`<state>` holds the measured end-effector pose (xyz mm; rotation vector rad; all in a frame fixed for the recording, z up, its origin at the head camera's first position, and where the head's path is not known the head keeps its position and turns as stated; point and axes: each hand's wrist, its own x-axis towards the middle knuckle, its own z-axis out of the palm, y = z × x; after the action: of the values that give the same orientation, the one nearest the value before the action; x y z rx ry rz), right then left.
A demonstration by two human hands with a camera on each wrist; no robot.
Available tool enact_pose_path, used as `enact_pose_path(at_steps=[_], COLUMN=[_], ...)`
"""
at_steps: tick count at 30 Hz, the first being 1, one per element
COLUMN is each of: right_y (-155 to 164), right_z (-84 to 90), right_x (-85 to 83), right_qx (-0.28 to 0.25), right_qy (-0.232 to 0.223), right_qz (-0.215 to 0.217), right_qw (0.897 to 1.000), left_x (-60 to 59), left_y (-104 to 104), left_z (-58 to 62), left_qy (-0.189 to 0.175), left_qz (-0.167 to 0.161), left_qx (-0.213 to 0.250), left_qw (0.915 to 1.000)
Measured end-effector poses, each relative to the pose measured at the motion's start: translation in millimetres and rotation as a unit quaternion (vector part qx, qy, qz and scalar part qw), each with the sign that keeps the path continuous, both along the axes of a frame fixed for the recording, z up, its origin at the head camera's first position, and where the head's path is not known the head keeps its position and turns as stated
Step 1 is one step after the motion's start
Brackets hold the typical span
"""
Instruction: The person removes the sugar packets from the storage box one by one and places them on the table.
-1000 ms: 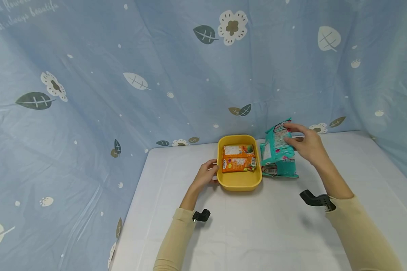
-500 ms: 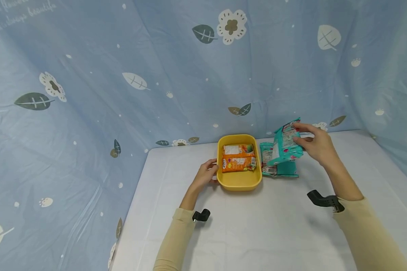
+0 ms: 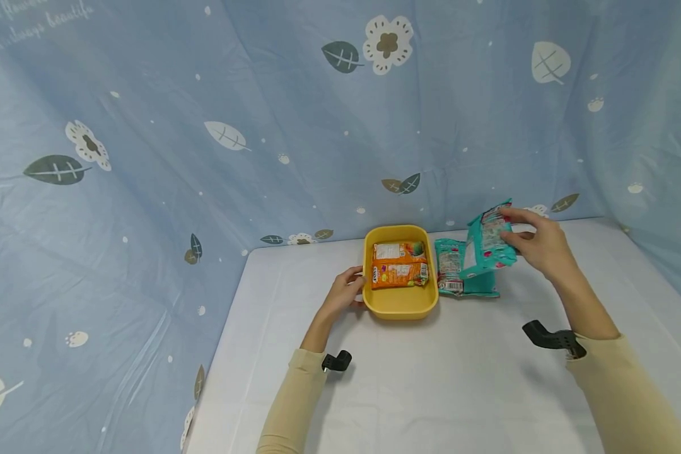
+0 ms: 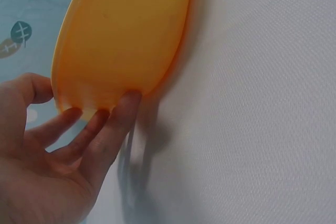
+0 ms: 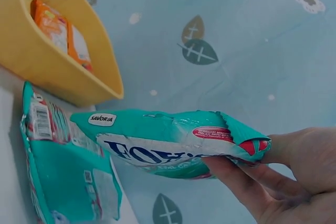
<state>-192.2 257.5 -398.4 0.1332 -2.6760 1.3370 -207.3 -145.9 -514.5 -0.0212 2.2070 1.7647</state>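
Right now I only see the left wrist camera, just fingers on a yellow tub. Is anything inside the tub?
Observer: Yes, an orange snack packet lies flat in the yellow tub.
Operator: What is the other hand doing?
Observer: The right hand pinches the end of a teal packet and holds it up off the table.
Operator: Are there more packets?
Observer: One more teal packet lies on the table beside the tub, below the lifted one.
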Motion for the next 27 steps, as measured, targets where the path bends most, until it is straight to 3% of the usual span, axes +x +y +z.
enact_pose_path(at_steps=[27], right_y=[39], right_z=[-9.9], right_x=[6.3], right_qx=[0.046], right_qy=[-0.017], right_qz=[-0.039], right_qw=[0.998], left_x=[1.8], left_y=[-1], left_z=[1.4], left_qy=[0.007], left_qz=[0.001], left_qx=[-0.009], left_qw=[0.9999])
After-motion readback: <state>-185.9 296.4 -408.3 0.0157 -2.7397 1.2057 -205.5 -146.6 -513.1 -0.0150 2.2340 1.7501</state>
